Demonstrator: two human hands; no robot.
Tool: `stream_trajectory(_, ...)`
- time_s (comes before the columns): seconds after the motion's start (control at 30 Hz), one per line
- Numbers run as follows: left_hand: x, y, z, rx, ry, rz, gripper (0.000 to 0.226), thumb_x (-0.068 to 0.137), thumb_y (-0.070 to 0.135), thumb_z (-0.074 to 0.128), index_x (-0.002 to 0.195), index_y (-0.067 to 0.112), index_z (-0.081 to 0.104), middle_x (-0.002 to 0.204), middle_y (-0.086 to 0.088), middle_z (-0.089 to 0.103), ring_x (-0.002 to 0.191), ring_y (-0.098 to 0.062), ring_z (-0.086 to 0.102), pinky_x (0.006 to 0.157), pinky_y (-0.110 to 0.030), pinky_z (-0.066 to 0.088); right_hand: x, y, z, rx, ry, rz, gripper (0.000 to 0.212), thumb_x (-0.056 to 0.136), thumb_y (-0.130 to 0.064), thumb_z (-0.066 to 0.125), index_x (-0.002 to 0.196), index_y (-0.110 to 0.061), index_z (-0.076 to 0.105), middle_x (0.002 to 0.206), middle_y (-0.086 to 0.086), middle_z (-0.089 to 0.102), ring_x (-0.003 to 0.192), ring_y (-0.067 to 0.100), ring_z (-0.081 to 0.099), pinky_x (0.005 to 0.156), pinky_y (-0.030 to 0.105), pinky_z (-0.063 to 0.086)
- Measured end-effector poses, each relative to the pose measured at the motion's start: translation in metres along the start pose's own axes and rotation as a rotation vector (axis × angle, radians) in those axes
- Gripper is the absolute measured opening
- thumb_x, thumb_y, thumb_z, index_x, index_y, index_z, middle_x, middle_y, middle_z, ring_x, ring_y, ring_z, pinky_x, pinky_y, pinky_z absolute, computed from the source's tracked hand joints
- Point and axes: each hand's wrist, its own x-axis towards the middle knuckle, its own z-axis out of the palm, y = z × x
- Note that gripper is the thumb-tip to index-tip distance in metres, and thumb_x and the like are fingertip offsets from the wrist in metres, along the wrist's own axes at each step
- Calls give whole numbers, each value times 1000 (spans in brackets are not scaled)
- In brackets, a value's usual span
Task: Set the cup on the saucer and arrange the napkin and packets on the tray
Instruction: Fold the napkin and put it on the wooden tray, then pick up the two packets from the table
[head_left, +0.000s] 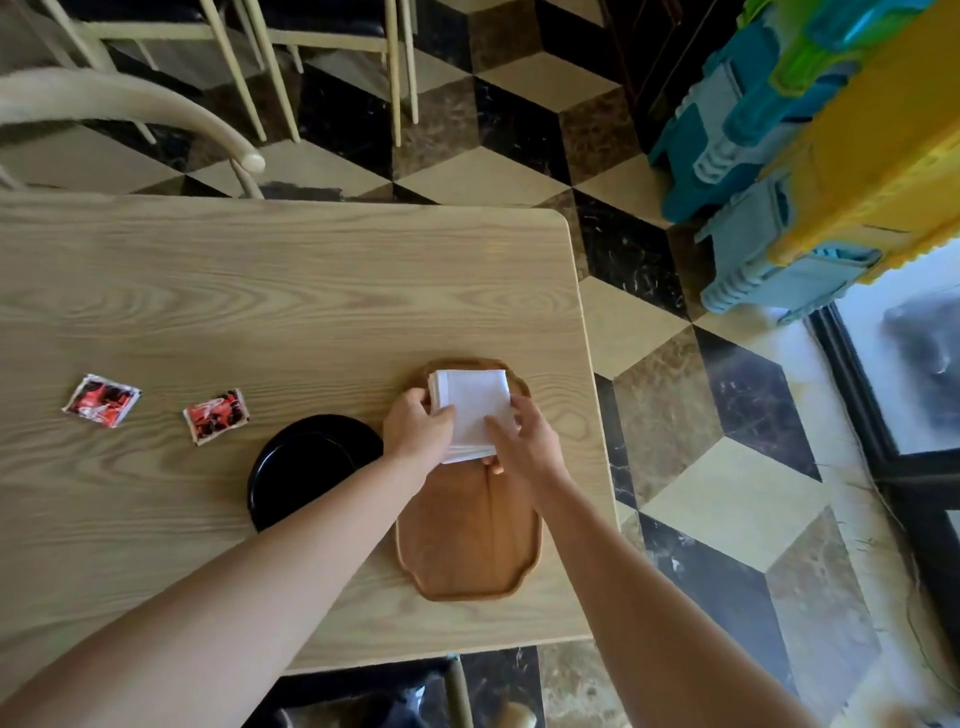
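Left hand (418, 423) and right hand (524, 441) both pinching napkin (472, 408) over tray (467, 540) upper end; packets (102, 400) far left on counter (260, 291)

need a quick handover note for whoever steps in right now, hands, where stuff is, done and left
Left hand and right hand: both holding the napkin at the far end of the tray.
Saucer: on the table, left of the tray, bare.
Two packets: on the table, further left.
Cup: not in view.
Done: napkin nearly placed.
Left: release napkin, move packets to tray, set cup on saucer.
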Motion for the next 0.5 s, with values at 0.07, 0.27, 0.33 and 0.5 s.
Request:
stream_trajectory(0.07, 5, 0, 2, 55, 28, 63, 20, 84, 24, 59, 97, 11, 65, 93, -5, 71, 85, -27, 66, 72, -36, 52, 6, 3, 2, -68, 18, -51, 49, 90, -25, 57, 137, -17, 47, 104, 6, 66, 67, 24, 70, 64, 38, 60)
stream_trajectory(0.27, 5, 3, 1, 260, 95, 245, 19, 87, 20, 57, 82, 2, 60, 76, -15, 67, 71, -33, 60, 61, -35, 41, 7, 0, 5, -341, 82, -186, 42, 88, -30, 56, 126, -11, 53, 111, 11, 64, 100, 30, 61, 85, 41, 52)
stream_trajectory(0.33, 5, 3, -1, 347, 100, 284, 21, 89, 21, 57, 82, 2, 59, 82, -16, 64, 75, -33, 59, 64, -34, 40, 7, 1, 5, -390, 84, -212, 46, 90, -32, 57, 130, -11, 52, 121, 10, 59, 109, 30, 57, 89, 40, 50)
stream_trajectory(0.5, 3, 2, 0, 500, 125, 323, 24, 91, 28, 63, 90, 6, 56, 95, -12, 58, 89, -31, 56, 70, -34, 37, 10, 5, 1, -543, 109, -158, 44, 92, -45, 54, 131, -24, 52, 117, 7, 54, 103, 30, 58, 79, 37, 47)
